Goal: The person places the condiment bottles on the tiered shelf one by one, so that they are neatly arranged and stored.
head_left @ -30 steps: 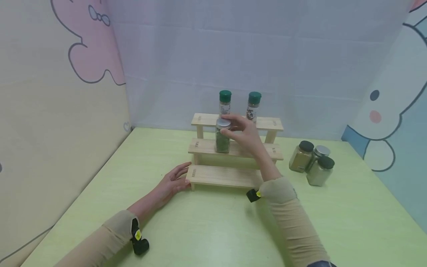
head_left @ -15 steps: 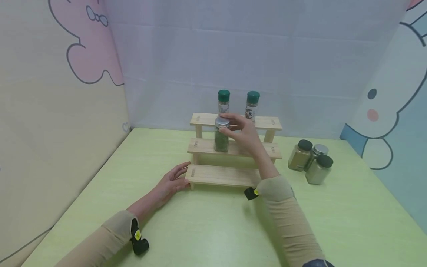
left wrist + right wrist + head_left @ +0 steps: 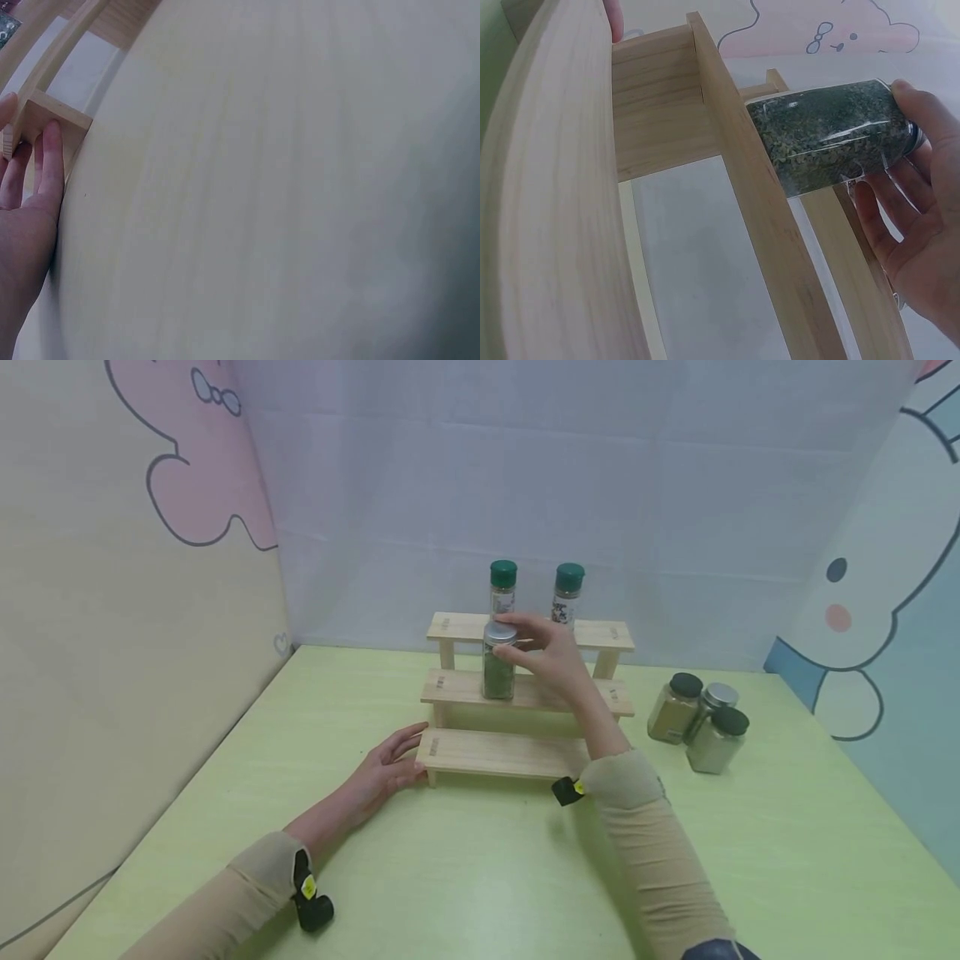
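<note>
A three-step wooden rack (image 3: 502, 753) stands on the table. My right hand (image 3: 553, 662) grips a glass jar of green herbs (image 3: 498, 677) near its silver lid, thumb and fingers on either side; the jar is upright at the middle step. In the right wrist view the base of the herb jar (image 3: 832, 135) meets the middle step's board (image 3: 761, 217), and my right hand (image 3: 930, 217) is around the lid end. My left hand (image 3: 382, 777) touches the left end of the bottom step; in the left wrist view, fingers of my left hand (image 3: 30, 202) rest against the rack's end piece (image 3: 56, 124).
Two green-capped bottles (image 3: 503, 577) (image 3: 569, 579) stand on the top step. Right of the rack, three jars stand close together: a black-lidded brown one (image 3: 674, 710), a silver-lidded one (image 3: 718, 697) and a black-lidded pale one (image 3: 716, 743).
The head view has shifted very slightly. Neither hand has visibly moved against the rack, and the herb jar is in the same place.
</note>
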`<state>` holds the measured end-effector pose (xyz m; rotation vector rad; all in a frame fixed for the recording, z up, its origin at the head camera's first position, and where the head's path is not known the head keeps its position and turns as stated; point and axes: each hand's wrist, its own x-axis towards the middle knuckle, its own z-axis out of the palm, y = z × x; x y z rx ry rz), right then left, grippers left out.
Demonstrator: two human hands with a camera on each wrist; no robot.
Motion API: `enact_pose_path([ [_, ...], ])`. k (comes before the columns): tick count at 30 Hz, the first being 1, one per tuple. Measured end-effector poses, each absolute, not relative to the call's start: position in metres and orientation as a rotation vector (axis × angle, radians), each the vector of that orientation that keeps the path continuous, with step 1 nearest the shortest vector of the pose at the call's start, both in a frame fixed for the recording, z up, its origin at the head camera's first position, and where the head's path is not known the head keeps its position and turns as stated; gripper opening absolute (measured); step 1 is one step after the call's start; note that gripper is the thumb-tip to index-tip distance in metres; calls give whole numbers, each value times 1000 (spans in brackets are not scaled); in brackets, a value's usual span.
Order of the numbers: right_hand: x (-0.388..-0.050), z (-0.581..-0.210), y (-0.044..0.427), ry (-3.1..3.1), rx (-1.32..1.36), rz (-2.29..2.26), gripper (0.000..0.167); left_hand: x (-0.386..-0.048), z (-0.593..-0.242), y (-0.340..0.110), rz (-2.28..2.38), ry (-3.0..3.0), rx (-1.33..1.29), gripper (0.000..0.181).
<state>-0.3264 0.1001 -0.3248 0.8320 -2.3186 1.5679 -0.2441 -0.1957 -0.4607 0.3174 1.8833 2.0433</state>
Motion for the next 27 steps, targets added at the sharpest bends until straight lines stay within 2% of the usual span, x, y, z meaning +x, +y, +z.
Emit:
enact_pose_path([
  [17, -327, -321, 102, -2338, 847, 1597, 47, -245, -460, -196, 2045, 1881, 339, 71],
  [27, -320, -318, 116, -2325, 900, 1585, 58, -244, -460, -196, 2013, 1911, 335, 70],
])
